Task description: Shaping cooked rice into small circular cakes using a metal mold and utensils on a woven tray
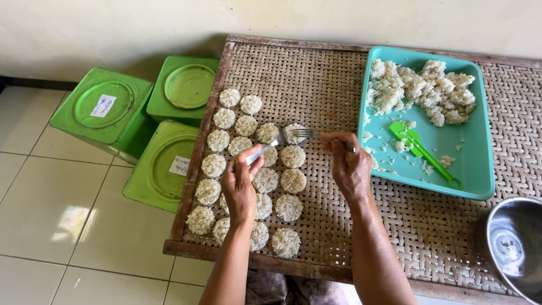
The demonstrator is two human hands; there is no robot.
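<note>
Scene: a person shapes round rice cakes (pixel 265 179) on a woven drying rack (pixel 339 214) framed in worn wood.
Left hand (pixel 240 186): fingers closed round the handle of a spoon (pixel 264 151), whose tip meets the newest cake (pixel 294 133) at the far end of the rows.
Right hand (pixel 350 166): clamped on a fork (pixel 307 134), tines resting on that same cake.
Rice supply: a clumped heap in the teal tray (pixel 480 164) at the rack's far right, a green scoop (pixel 423 151) lying beside it.
Surroundings: three green square tins (pixel 107 110) on the tiled floor off the rack's left edge; a steel bowl (pixel 514 245) at the near right corner.
Technique: judged from the rows, light, even pressure from both utensils should keep the disc round and just clear of its neighbours.
</note>
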